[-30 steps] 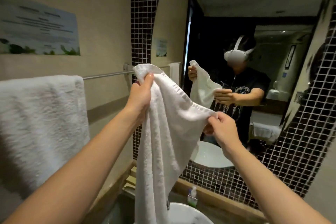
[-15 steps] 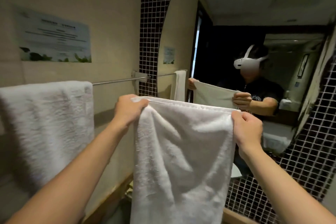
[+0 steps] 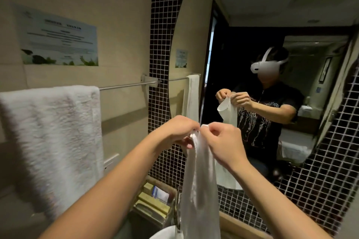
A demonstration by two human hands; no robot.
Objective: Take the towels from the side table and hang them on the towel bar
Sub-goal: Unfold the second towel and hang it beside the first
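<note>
Towel one hung on bar; towel two pinched at its top by left hand and right hand, folded double, bar's free stretch awaiting it.

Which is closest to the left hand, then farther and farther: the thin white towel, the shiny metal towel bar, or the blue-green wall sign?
1. Thin white towel: pinched in the left hand.
2. Shiny metal towel bar: up-left, on the wall.
3. Blue-green wall sign: highest, far left.
</note>
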